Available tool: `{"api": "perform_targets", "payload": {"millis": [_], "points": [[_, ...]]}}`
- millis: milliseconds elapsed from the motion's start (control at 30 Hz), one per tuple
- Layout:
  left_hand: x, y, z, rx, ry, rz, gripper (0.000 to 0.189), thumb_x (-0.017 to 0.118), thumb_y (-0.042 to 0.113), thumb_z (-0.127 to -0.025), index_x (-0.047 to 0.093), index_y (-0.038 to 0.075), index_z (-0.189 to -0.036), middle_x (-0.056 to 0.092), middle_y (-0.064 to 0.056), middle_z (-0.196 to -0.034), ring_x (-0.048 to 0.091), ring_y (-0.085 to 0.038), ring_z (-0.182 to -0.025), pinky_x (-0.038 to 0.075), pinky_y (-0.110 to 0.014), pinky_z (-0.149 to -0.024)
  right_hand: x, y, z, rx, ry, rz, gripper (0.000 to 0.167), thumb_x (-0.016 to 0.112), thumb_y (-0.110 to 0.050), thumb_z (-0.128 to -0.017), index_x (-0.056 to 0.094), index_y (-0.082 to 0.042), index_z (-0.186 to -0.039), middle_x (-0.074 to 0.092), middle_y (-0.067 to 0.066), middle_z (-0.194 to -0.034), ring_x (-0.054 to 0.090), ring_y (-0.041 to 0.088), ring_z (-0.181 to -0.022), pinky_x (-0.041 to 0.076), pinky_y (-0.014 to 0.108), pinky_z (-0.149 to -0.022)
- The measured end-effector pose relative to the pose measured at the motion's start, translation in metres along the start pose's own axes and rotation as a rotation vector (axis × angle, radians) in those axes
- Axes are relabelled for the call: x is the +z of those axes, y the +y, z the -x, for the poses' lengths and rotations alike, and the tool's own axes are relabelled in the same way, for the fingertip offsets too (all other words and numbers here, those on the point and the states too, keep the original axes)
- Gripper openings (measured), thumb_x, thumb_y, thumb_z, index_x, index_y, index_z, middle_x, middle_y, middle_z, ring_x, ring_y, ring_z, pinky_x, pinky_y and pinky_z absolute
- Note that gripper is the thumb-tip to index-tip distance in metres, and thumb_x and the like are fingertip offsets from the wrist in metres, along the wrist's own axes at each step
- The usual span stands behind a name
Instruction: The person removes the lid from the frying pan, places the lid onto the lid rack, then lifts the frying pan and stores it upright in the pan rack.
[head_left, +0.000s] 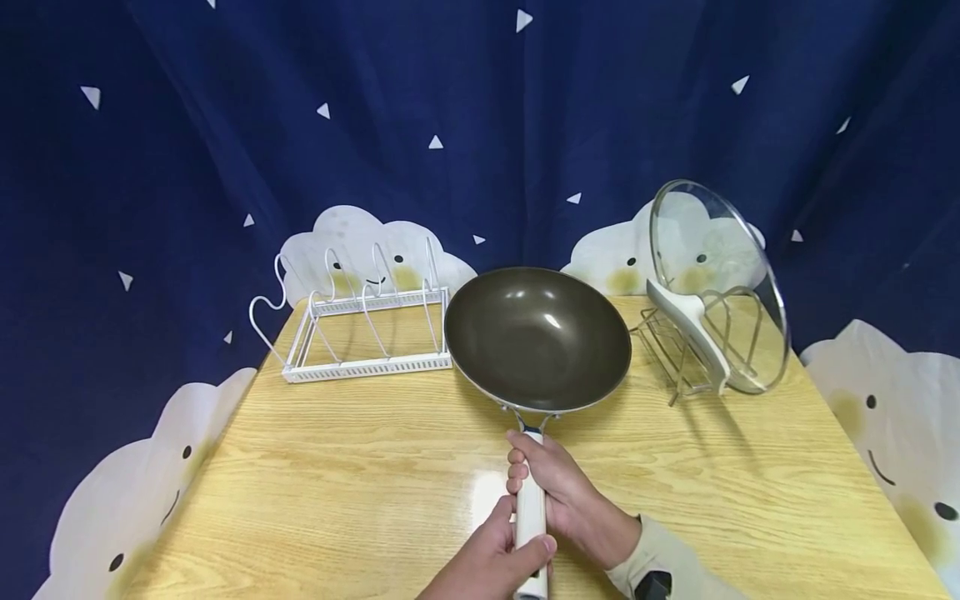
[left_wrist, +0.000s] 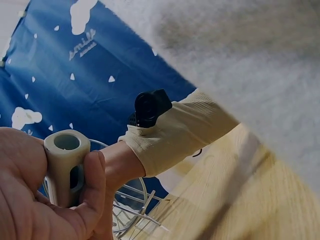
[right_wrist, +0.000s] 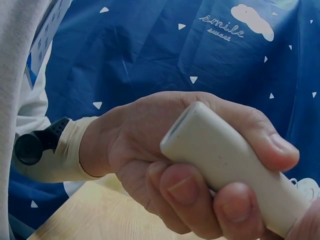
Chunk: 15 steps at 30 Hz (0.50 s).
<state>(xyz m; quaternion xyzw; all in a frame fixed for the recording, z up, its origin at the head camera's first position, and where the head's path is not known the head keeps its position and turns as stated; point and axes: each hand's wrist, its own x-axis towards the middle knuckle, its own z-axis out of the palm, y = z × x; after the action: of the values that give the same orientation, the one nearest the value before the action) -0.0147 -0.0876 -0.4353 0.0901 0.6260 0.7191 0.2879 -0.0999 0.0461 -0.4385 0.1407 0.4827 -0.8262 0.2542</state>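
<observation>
A frying pan [head_left: 537, 337] with a dark inside and a long cream handle [head_left: 531, 508] is held in both hands at the middle of the table. My right hand [head_left: 562, 483] grips the handle close to the pan, thumb along the top. Nearer the handle's end, my left hand [head_left: 498, 554] holds it too, fingers curled round it. The right wrist view has the left hand [right_wrist: 190, 160] wrapped about the handle's end [right_wrist: 220, 150]. In the left wrist view the hollow handle end [left_wrist: 67, 145] sits in the left hand [left_wrist: 45, 205]. Whether the pan's base touches the table is hidden.
Left of the pan stands a white wire rack [head_left: 367, 367] with several upright loops. On the right, a glass lid [head_left: 720, 250] with a white handle [head_left: 690, 329] leans in a metal wire stand [head_left: 675, 367]. A dark blue curtain [head_left: 480, 100] hangs behind the wooden table [head_left: 337, 475].
</observation>
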Motion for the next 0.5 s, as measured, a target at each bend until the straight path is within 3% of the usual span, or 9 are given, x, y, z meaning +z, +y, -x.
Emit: {"api": "perform_targets", "payload": {"millis": [500], "points": [[-0.004, 0.021, 0.009, 0.009, 0.020, -0.177, 0.036, 0.063, 0.029, -0.099, 0.046, 0.007, -0.122, 0.068, 0.004, -0.084, 0.063, -0.008, -0.078, 0.050, -0.023, -0.076, 0.012, -0.010, 0.008, -0.006, 0.006, -0.035, 0.024, 0.053, -0.020, -0.106, 0.031, -0.015, -0.099, 0.042, -0.010, -0.070, 0.040, 0.000, -0.053, 0.039, 0.014, -0.051]]}}
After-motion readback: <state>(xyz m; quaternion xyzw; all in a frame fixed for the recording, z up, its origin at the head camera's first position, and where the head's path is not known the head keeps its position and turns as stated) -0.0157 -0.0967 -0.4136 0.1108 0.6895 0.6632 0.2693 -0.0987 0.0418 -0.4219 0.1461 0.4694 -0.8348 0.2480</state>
